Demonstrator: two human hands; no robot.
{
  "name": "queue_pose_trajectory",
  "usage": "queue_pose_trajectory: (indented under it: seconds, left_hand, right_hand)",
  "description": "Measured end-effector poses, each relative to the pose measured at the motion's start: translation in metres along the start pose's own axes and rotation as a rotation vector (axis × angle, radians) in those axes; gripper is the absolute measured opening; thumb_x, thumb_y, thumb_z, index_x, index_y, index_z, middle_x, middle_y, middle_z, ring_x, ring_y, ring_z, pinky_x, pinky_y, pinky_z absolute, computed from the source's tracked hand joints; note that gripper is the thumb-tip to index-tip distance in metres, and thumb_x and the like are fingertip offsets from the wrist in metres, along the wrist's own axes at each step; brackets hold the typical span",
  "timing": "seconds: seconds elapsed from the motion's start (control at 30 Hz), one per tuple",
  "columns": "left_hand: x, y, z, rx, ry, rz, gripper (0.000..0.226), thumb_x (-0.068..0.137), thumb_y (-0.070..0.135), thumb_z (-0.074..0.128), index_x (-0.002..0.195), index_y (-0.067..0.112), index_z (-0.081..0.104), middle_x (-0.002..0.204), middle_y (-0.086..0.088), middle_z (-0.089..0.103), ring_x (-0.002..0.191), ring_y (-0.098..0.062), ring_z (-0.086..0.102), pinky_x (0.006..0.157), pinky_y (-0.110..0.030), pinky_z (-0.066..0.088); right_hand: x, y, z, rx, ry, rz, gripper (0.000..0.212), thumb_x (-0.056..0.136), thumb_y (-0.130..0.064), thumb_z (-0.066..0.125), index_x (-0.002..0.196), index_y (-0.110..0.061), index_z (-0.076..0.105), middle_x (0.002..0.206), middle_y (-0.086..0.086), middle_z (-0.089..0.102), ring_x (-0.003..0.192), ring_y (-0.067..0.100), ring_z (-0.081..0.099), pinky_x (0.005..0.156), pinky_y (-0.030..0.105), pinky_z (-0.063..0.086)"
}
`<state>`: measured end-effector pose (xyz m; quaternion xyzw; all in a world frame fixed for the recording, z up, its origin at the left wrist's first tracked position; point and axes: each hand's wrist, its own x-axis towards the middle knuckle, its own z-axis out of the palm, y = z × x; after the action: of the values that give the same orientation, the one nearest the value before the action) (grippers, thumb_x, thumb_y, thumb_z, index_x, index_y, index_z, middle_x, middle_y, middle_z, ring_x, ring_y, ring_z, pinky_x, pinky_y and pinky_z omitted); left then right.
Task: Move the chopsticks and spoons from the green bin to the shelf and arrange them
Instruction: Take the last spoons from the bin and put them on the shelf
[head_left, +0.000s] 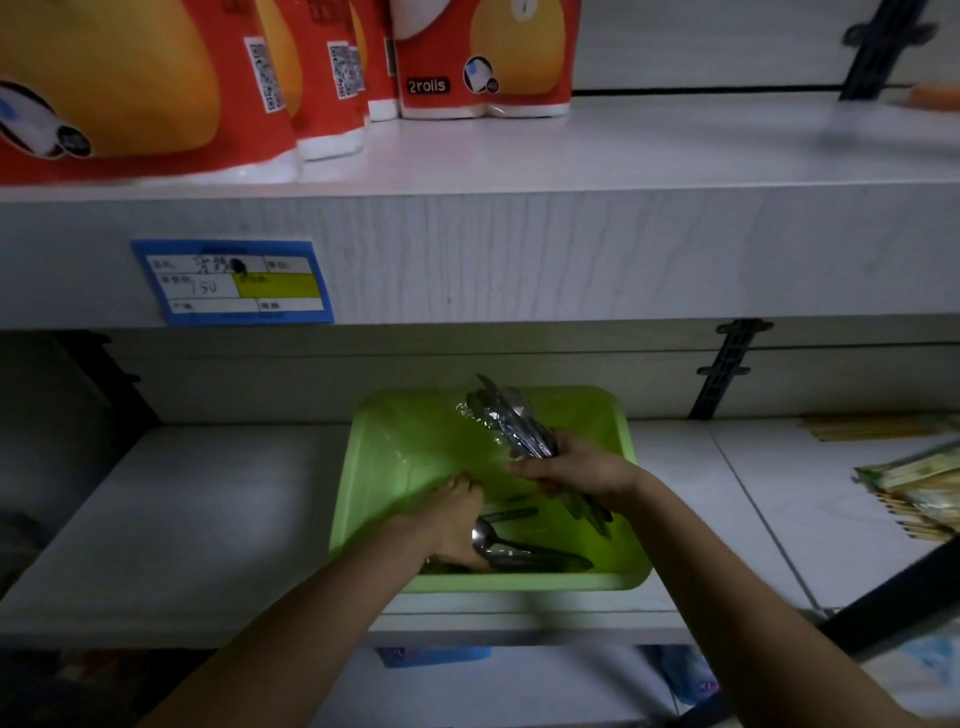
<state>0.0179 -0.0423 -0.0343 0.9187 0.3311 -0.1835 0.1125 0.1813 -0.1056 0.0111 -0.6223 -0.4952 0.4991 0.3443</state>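
green bin (395, 499) sits at lower centre of the frame; right hand (582, 475) grips a plastic-wrapped spoon bundle (511, 421); left hand (452, 525) reaches among loose spoons (519, 553), its finger state unclear.

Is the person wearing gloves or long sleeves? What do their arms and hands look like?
No gloves and no sleeves in sight. The left arm and right arm are bare right down to the picture's edge. The left hand and right hand are bare too; I see no ring, watch or bracelet, though the light is dim.
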Motion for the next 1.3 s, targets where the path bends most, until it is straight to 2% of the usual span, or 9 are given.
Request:
queue_pose_trajectory:
  seconds: [0.17,0.4,0.53,0.6,0.77,0.93,1.07,1.17,1.3]
  left_hand:
    - [0.003,0.002,-0.003,0.003,-0.071,0.015,0.071,0.077,0.029,0.071,0.131,0.001,0.034,0.135,-0.019,0.041,0.124,-0.03,0.04,0.104,-0.033,0.034]
    - [0.009,0.0,0.0,0.077,-0.104,0.106,0.03,0.083,0.02,0.062,0.107,0.006,0.053,0.113,-0.015,0.055,0.099,-0.028,0.054,0.078,-0.035,0.044]
    - [0.01,0.002,-0.001,0.134,-0.103,0.115,0.022,0.079,0.018,0.065,0.097,0.006,0.059,0.101,-0.013,0.06,0.083,-0.024,0.054,0.069,-0.034,0.046]
    - [0.009,0.005,-0.003,0.175,-0.089,0.111,0.021,0.079,0.016,0.066,0.096,0.004,0.06,0.099,-0.014,0.062,0.077,-0.023,0.05,0.065,-0.031,0.041]
    - [0.01,0.008,0.003,0.173,-0.084,0.111,0.032,0.078,0.019,0.069,0.104,0.004,0.058,0.105,-0.015,0.06,0.09,-0.027,0.054,0.071,-0.032,0.04]
    - [0.011,0.005,0.001,0.026,-0.102,0.091,0.03,0.075,0.02,0.071,0.099,0.006,0.061,0.093,-0.006,0.055,0.088,-0.024,0.052,0.072,-0.03,0.041]
    - [0.012,-0.009,-0.001,-0.221,-0.082,0.061,0.024,0.073,0.017,0.072,0.095,0.011,0.063,0.079,0.001,0.057,0.071,-0.015,0.054,0.055,-0.022,0.04]
    - [0.01,-0.015,-0.009,-0.356,-0.077,0.067,0.015,0.075,0.014,0.068,0.087,0.017,0.059,0.068,0.007,0.051,0.06,-0.007,0.048,0.052,-0.02,0.037]
    - [0.01,-0.025,-0.02,-0.566,-0.089,0.049,0.017,0.078,0.008,0.065,0.093,0.013,0.058,0.076,0.003,0.056,0.061,-0.006,0.052,0.054,-0.018,0.042]
  right_hand:
    - [0.002,-0.001,-0.004,0.088,0.047,0.007,0.021,0.084,-0.016,0.066,0.093,-0.01,0.048,0.051,-0.005,0.041,0.038,0.003,0.037,0.042,0.017,0.034]
    - [0.004,-0.002,-0.006,0.109,0.056,-0.009,0.014,0.085,-0.013,0.064,0.085,-0.013,0.05,0.058,-0.001,0.042,0.041,0.004,0.037,0.045,0.017,0.035]
    - [0.004,-0.002,-0.005,0.095,0.046,-0.023,0.014,0.085,-0.012,0.064,0.085,-0.011,0.05,0.057,0.0,0.041,0.038,0.003,0.037,0.043,0.016,0.034]
    - [0.004,-0.002,-0.006,0.092,0.038,-0.024,0.014,0.085,-0.012,0.064,0.084,-0.012,0.05,0.056,0.0,0.04,0.037,0.002,0.037,0.043,0.016,0.034]
    - [0.004,-0.003,-0.005,0.063,0.03,-0.021,0.018,0.084,-0.014,0.065,0.09,-0.009,0.049,0.057,0.0,0.04,0.039,0.003,0.037,0.045,0.018,0.033]
    - [0.001,-0.004,-0.005,0.054,0.018,-0.022,0.019,0.085,-0.014,0.065,0.093,-0.007,0.049,0.056,0.0,0.039,0.038,0.002,0.038,0.044,0.016,0.034]
    - [-0.001,-0.004,-0.005,0.049,0.014,-0.025,0.018,0.085,-0.015,0.065,0.093,-0.008,0.05,0.054,-0.002,0.039,0.037,0.002,0.038,0.041,0.015,0.034]
    - [0.0,-0.004,-0.004,0.061,0.018,-0.029,0.018,0.085,-0.013,0.065,0.092,-0.008,0.05,0.054,-0.002,0.039,0.037,0.001,0.038,0.04,0.013,0.034]
    - [0.004,-0.002,-0.004,0.017,0.031,-0.034,0.016,0.084,-0.015,0.066,0.08,-0.013,0.051,0.052,-0.004,0.043,0.039,0.002,0.039,0.042,0.016,0.034]
